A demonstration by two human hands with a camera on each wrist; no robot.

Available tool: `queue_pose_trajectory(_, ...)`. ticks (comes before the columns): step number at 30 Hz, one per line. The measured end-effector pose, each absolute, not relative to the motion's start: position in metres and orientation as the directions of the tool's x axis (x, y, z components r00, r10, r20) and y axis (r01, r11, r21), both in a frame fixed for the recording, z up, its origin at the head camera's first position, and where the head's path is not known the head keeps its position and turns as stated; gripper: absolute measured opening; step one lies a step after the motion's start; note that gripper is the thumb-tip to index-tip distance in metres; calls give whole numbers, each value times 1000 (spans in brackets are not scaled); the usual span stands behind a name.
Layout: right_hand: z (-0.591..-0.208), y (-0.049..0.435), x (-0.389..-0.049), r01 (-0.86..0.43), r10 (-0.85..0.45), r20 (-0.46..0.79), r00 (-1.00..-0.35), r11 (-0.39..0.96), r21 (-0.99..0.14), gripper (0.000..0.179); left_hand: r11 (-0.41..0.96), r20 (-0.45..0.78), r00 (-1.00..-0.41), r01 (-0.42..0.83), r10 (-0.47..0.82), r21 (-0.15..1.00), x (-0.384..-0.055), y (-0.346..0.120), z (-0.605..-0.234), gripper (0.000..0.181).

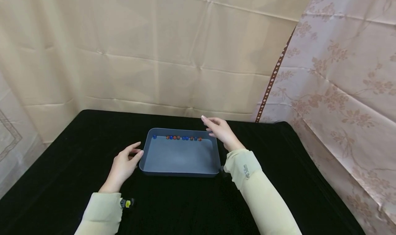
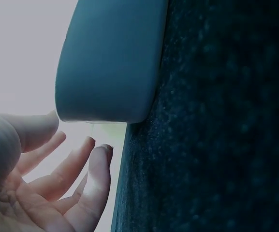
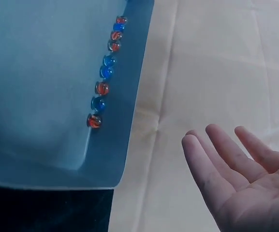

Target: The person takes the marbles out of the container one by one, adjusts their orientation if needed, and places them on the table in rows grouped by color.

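A shallow blue-grey tray (image 1: 180,159) lies on the black cloth, holding several glass marbles along its far wall. Blue marbles and orange-red marbles (image 3: 94,121) alternate unevenly in that row, and a single blue marble (image 1: 155,137) sits apart near the far left corner. My left hand (image 1: 123,164) is at the tray's left end, fingers loosely bent. In the left wrist view its thumb tip meets or nearly meets the rim, while the other fingers stay off the tray. Beside the far right corner, my right hand (image 1: 224,133) hovers with fingers extended, holding nothing.
Black cloth (image 1: 185,204) covers the table around the tray. A beige curtain (image 1: 173,56) hangs behind the far edge, and a floral curtain (image 1: 340,101) hangs on the right. A small dark device with a yellow-green patch (image 1: 127,203) is at the left wrist.
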State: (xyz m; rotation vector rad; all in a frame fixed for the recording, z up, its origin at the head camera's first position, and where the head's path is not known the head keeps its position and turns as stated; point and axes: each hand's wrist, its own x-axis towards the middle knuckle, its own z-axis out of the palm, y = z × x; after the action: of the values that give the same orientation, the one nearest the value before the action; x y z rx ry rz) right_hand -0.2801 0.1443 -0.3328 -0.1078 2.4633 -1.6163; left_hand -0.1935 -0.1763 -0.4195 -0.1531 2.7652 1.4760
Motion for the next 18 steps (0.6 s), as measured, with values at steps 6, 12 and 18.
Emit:
queue_pose_trajectory(6, -336, 138, -288, 76, -169, -151, -974, 385, -920, 68, 544, -61, -995, -94, -79, 834, -193, -177, -421, 49)
queue_pose_trajectory(12, -339, 135, -299, 113, -168, -184, -968, 365, -924, 68, 529, -73, -995, -100, -72, 843, -192, -176, -420, 49)
queue_pose_trajectory(18, -341, 132, -306, 128, -138, -186, -973, 347, -929, 69, 545, -69, -995, -98, -73, 833, -191, -174, -419, 49)
